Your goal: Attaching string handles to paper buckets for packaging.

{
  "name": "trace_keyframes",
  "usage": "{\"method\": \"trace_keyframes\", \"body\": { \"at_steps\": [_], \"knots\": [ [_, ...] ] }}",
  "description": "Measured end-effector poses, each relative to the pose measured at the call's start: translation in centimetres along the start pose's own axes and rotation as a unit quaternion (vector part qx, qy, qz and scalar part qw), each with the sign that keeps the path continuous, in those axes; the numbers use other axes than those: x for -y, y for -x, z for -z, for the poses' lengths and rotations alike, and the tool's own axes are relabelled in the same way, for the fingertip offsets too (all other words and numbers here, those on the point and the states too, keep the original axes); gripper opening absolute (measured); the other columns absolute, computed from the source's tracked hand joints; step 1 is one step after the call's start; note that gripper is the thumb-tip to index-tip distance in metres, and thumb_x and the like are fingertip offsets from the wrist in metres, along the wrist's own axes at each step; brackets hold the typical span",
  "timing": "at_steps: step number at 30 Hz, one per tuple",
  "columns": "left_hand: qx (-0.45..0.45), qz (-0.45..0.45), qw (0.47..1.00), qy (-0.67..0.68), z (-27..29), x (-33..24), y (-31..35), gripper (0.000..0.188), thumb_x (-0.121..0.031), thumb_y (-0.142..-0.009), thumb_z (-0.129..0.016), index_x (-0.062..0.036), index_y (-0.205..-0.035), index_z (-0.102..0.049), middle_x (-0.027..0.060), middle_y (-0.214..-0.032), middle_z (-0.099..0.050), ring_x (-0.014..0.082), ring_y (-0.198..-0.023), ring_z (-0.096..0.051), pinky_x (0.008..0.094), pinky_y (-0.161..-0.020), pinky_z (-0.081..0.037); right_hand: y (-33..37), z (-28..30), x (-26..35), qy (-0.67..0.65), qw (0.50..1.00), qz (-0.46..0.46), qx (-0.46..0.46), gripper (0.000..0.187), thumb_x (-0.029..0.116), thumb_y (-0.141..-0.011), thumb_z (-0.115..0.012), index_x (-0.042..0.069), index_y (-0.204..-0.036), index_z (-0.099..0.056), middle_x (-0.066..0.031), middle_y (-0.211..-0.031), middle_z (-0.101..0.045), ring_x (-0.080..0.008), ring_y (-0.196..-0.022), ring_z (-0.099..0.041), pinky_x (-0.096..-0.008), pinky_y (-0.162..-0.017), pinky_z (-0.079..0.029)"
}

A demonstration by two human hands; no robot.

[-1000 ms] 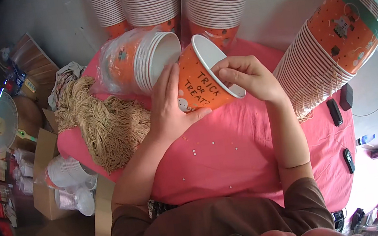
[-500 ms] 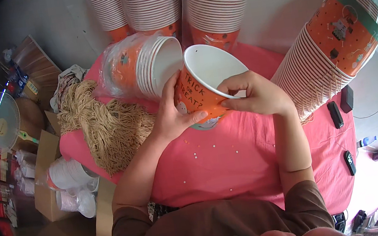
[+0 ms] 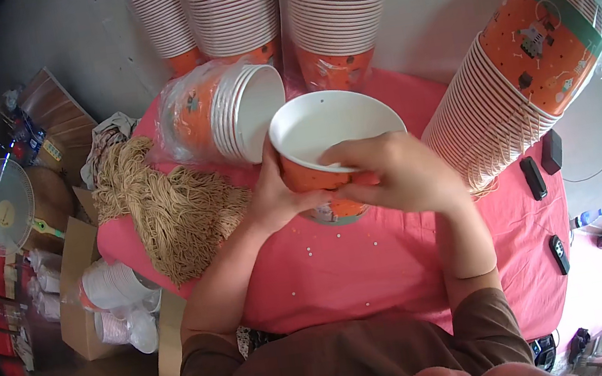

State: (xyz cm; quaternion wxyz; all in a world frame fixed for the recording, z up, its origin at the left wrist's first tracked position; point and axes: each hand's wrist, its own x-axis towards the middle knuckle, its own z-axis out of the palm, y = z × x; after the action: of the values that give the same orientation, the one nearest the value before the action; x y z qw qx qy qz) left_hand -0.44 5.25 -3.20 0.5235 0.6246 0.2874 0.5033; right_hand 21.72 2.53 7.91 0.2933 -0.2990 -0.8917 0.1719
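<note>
An orange paper bucket (image 3: 299, 176) with a white inside is held up above the pink-covered table, mouth tilted upward. A small dark hole shows near its far rim. My left hand (image 3: 272, 200) grips the bucket's left side, with the thumb across its near wall. My right hand (image 3: 396, 170) is closed at the near right rim, fingers over the edge and thumb outside; anything tiny between those fingers is hidden. To the left lies a bundle of tan cords (image 3: 188, 213). Beyond the held bucket, a plastic-wrapped set of nested buckets (image 3: 201, 117) lies on its side.
Tall stacks of nested buckets (image 3: 341, 11) stand along the wall. Another long stack (image 3: 476, 107) leans at the right, cords hanging along it. Small white bits (image 3: 309, 251) dot the pink cloth (image 3: 346, 282). A cardboard box (image 3: 80, 299) with wrapped buckets stands at lower left.
The bucket has turned in my hands, so its printed lettering no longer faces me. It has tipped more upright, and my right hand has shifted left along the rim.
</note>
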Motion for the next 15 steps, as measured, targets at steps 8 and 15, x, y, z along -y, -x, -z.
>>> {"method": "trace_keyframes", "body": {
  "at_steps": [8,15],
  "knots": [
    [0.056,0.034,0.993,0.102,1.3,0.6,-0.3,0.127,-0.04,-0.064,-0.096,-0.0034,-0.155,-0.015,0.012,-0.151,-0.034,0.0243,-0.144,-0.032,0.0416,-0.12,-0.028,0.9,3.5,-1.8,-0.07,0.993,-0.025,0.097,0.025,0.007,-0.079,-0.077,-0.001,-0.1,-0.068,-0.014,-0.09,-0.071,-0.0314,-0.084,-0.069,-0.0377,-0.075,-0.054],
    [0.061,0.007,0.998,0.032,1.2,0.8,-0.1,0.134,-0.043,-0.061,-0.097,-0.0031,-0.156,-0.012,0.0133,-0.153,-0.032,0.0259,-0.145,-0.03,0.0426,-0.12,-0.026,0.8,1.9,-0.4,-0.066,0.994,-0.017,0.091,0.017,0.006,-0.08,-0.074,0.001,-0.095,-0.069,-0.0126,-0.081,-0.069,-0.0297,-0.074,-0.068,-0.0373,-0.067,-0.053]
  ]
}}
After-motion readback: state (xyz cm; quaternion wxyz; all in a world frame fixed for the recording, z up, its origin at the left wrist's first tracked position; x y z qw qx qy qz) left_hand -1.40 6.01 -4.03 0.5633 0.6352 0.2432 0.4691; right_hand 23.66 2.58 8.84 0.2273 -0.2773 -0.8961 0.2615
